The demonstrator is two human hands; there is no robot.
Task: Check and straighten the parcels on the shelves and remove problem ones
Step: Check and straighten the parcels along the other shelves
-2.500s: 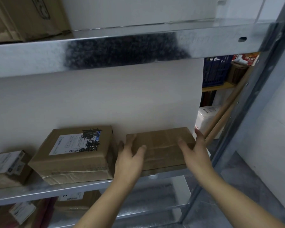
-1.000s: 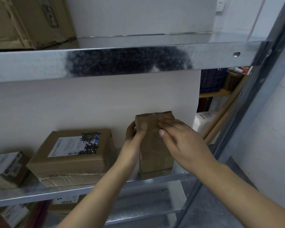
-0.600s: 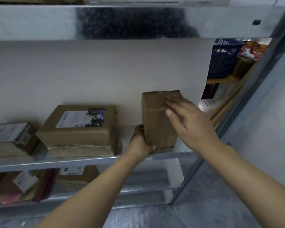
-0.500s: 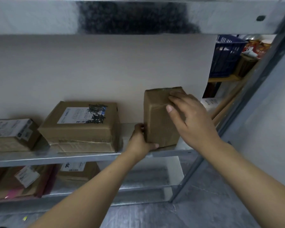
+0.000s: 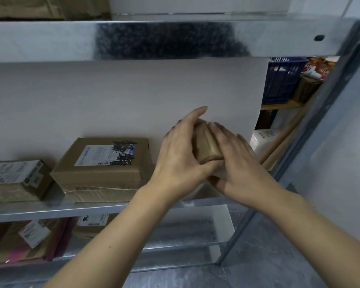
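Centre frame: left hand [image 5: 181, 156] and right hand [image 5: 239, 165] each keep a closed grip round one small brown cardboard parcel [image 5: 206, 145], tilted, apparently for inspection.

Left hand [image 5: 180, 161] and right hand [image 5: 235, 163] clasp a small brown parcel [image 5: 206, 145].

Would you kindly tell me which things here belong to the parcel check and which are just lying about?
Job: small parcel, held in left hand and right hand; scribbled-label parcel; left parcel; lower-shelf parcel; middle shelf.
Lying about: blue crate; white pack.
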